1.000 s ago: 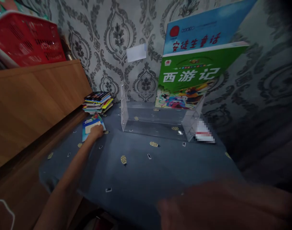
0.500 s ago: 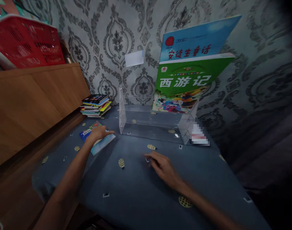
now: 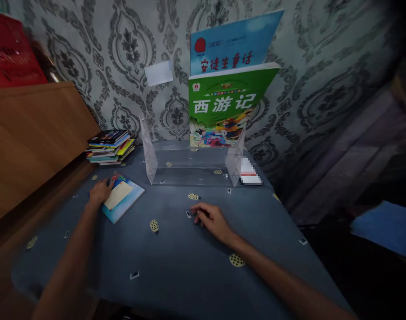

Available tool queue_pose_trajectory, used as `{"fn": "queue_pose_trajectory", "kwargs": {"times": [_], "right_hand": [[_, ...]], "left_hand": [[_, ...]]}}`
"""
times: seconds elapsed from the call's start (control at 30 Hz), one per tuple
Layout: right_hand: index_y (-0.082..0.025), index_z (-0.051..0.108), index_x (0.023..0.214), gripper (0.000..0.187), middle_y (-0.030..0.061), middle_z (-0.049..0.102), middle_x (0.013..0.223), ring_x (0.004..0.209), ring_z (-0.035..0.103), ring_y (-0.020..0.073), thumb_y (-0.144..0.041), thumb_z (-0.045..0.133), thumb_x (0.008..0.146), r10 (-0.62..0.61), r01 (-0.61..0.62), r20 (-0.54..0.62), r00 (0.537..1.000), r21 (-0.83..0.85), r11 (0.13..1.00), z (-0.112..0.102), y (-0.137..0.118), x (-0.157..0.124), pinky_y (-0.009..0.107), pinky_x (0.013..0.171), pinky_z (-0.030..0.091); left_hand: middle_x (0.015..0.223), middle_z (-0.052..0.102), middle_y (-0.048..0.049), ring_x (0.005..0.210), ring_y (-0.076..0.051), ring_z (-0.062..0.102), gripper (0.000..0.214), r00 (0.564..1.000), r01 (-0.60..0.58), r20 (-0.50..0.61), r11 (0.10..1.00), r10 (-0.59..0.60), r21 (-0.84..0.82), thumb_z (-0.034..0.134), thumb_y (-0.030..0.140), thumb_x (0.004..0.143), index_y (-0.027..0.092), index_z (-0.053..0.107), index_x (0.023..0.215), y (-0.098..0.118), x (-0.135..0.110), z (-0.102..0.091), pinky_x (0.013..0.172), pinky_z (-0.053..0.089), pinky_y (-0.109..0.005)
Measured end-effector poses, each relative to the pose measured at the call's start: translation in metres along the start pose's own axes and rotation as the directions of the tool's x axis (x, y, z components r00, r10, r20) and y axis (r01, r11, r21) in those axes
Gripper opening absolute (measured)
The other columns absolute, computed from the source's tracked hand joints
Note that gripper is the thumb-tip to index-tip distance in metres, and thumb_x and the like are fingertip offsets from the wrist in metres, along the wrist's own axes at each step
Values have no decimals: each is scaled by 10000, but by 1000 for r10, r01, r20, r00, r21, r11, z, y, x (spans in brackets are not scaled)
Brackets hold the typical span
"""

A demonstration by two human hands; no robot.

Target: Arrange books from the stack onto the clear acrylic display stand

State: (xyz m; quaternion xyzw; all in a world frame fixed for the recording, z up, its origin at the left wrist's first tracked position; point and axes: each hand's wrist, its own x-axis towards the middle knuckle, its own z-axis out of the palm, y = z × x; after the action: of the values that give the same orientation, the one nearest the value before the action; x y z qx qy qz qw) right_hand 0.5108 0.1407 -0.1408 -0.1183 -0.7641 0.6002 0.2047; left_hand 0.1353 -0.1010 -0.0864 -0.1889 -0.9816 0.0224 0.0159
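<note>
A thin blue book [image 3: 128, 205] with a cream panel lies flat at the table's left. My left hand [image 3: 101, 191] is closed on the book's left edge, its fingertips on the cover; part of the fingers is hidden. Nothing is in my right hand [image 3: 211, 218], which hovers over the middle of the table with loosely bent fingers apart. Beyond the hands stands a clear acrylic rack [image 3: 189, 173] with stepped tiers. On its back right, a green book [image 3: 223, 106] with Chinese characters stands upright in front of a taller blue book [image 3: 232, 42].
A stack of books [image 3: 109, 146] sits at the back left, beside a wooden cabinet [image 3: 33, 133] bearing a red basket [image 3: 14, 55]. Right of the rack lies a blurred white item [image 3: 250, 172]. The patterned wall is behind, and a dark blue cloth [image 3: 156, 253] covers the table.
My left hand has slid from the top of the blue book to its left edge, uncovering the cream panel. My right hand's fingers have curled slightly. The view has turned to the right.
</note>
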Motion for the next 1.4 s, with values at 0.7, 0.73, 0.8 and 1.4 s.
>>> {"fn": "queue_pose_trajectory", "kwargs": {"times": [0.7, 0.73, 0.8, 1.4], "right_hand": [[-216, 703, 997, 300, 69, 663, 1091, 998, 645, 189, -44, 490, 877, -210, 143, -194, 958, -310, 940, -2, 0, -3, 343, 871, 516], [-213, 704, 1001, 298, 73, 662, 1098, 1002, 644, 190, -44, 491, 878, -207, 140, -195, 959, -311, 940, -3, 0, -3, 349, 879, 514], [-209, 707, 996, 299, 78, 663, 1095, 1017, 642, 196, -37, 495, 874, -211, 142, -196, 958, -315, 938, -4, 1, -3, 360, 898, 510], [-183, 716, 974, 269, 50, 638, 950, 761, 576, 153, -55, 502, 873, -174, 77, -175, 969, -455, 887, -37, -3, 4, 303, 767, 475]], "left_hand": [[1228, 709, -151, 1137, -362, 644, 598, 966, -247, 78, 969, 247, -14, 389, 630, 935, 205, 686, 1234, 27, -74, -10, 875, 514, -419], [1198, 720, -149, 1100, -359, 662, 602, 965, -244, 92, 970, 244, -14, 392, 641, 930, 207, 688, 1223, 32, -79, -13, 842, 519, -414], [1146, 738, -134, 1060, -355, 679, 590, 964, -241, 114, 970, 241, -7, 417, 657, 914, 216, 693, 1194, 40, -89, -20, 788, 519, -397], [887, 748, -89, 854, -270, 695, 400, 881, -454, 155, 891, 447, 7, 470, 564, 957, 230, 634, 810, 115, -157, -34, 638, 379, -328]]}}
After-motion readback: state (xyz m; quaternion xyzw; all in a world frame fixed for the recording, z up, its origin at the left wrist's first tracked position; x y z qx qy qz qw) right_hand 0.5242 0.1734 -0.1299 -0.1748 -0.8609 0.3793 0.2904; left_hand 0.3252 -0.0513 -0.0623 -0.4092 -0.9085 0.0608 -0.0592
